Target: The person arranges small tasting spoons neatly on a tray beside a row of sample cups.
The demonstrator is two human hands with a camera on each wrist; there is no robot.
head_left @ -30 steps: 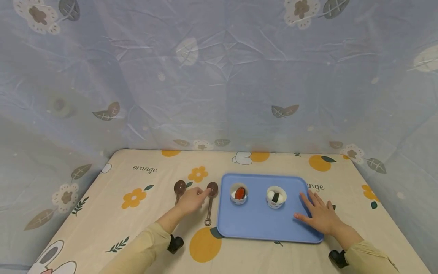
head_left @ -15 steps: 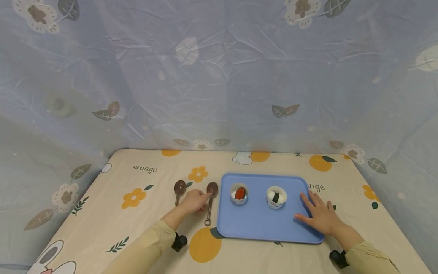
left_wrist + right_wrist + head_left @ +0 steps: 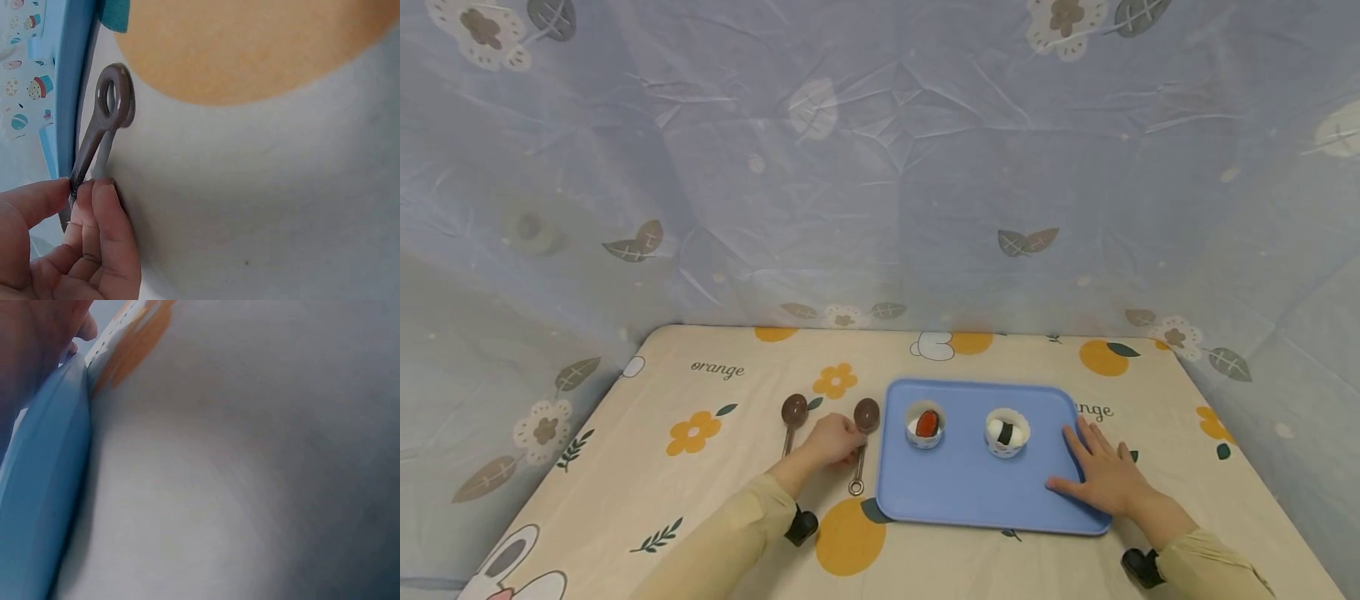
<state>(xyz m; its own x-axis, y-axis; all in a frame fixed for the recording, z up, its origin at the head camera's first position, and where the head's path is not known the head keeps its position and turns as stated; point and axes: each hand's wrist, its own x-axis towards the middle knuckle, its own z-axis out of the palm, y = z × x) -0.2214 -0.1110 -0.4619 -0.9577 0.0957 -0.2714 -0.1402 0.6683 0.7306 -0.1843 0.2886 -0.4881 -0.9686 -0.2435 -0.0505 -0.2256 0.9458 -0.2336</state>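
Note:
Beside the tray's left edge, my left hand point(image 3: 832, 440) pinches the handle of a brown spoon point(image 3: 867, 414) between thumb and fingers. In the left wrist view, the ring end of that spoon's handle point(image 3: 115, 100) sticks out past the fingertips point(image 3: 107, 195). A second brown spoon point(image 3: 794, 410) lies on the left of the hand, its lower handle hidden by the forearm. My right hand point(image 3: 1108, 477) rests spread over the right edge of a blue tray point(image 3: 970, 500). In the right wrist view the tray's side point(image 3: 47, 481) shows beneath that hand.
On the tray stand two small white cups: the left cup point(image 3: 924, 439) holds a red-topped sushi piece point(image 3: 927, 423), the right cup point(image 3: 1007, 448) a white piece with a dark band point(image 3: 1005, 432). A patterned cloth point(image 3: 715, 500) covers the table, and a blue-grey curtain point(image 3: 880, 183) rises behind.
My left hand has slid down from the spoon's bowl to its handle and now pinches it. The right hand and tray stay put.

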